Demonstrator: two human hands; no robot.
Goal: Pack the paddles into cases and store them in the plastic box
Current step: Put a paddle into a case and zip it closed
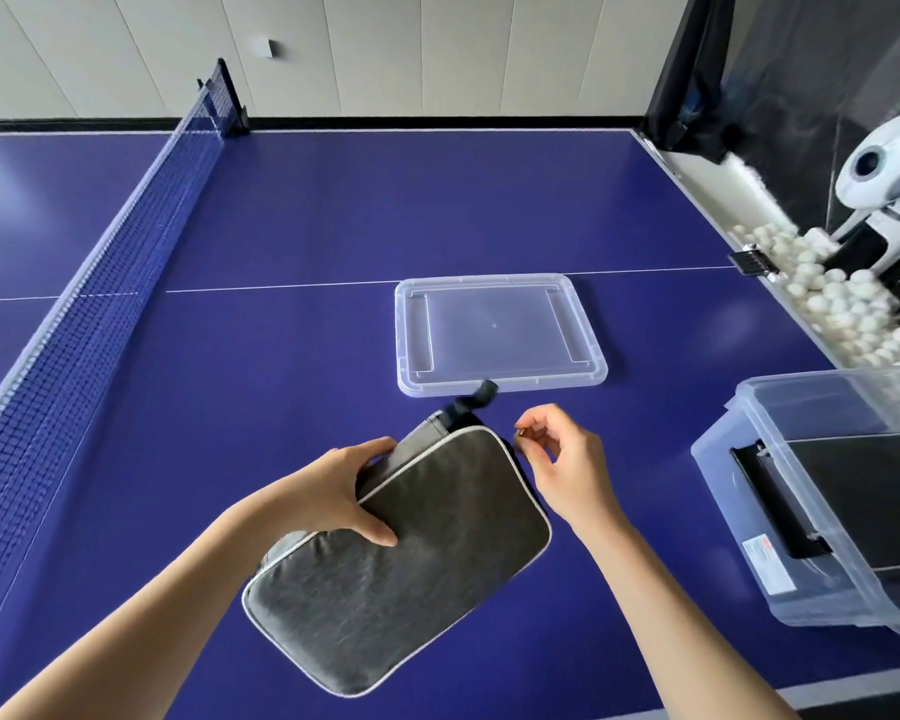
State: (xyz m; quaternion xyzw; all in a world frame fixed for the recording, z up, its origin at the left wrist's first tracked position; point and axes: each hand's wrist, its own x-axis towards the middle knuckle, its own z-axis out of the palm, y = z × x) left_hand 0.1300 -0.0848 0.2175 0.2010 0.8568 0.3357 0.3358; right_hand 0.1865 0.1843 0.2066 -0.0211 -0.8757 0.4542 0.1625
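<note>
Grey fabric paddle case with pale piping (396, 558), held above the blue table-tennis table (307, 210) by both hands. The left hand (328, 493) grasps the case's upper left edge, thumb laid across the top face and fingers curled round behind it. The right hand (567, 462) pinches a small metal zipper pull (520, 433) between thumb and forefinger just beside the case's far right corner, the other fingers loosely curled. A dark strap loop (476, 405) projects from the case's far end, beyond the right fingertips. Farther out lies a clear plastic lid (500, 335), flat on the table. To the right of the right hand, well apart, stands the clear plastic storage box (822, 501), with a dark case (863, 496) inside. A blue net (100, 283) crosses the table left of the left hand; white balls (827, 298) fill a trough at the table's right edge.
</note>
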